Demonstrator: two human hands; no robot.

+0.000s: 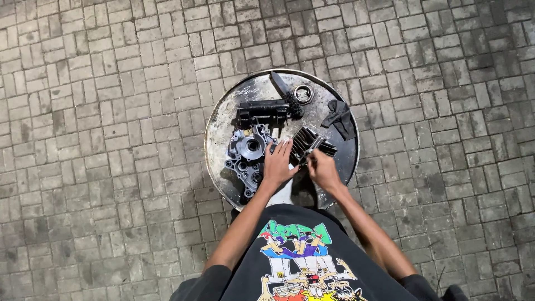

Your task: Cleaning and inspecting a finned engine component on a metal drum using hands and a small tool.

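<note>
A round metal drum top (334,167) carries engine parts. My left hand (278,163) lies flat with fingers spread, touching a dark finned engine cylinder (312,142) and the edge of a grey crankcase half (248,156). My right hand (322,167) has its fingers closed at the near end of the finned cylinder; whether a small tool is in it is too small to tell. Both forearms reach forward from my black printed shirt.
On the drum's far side lie a black engine part (262,113), a metal ring (304,93), a dark flat bar (278,83) and a black rag (340,118). Grey paving bricks (111,139) surround the drum on all sides.
</note>
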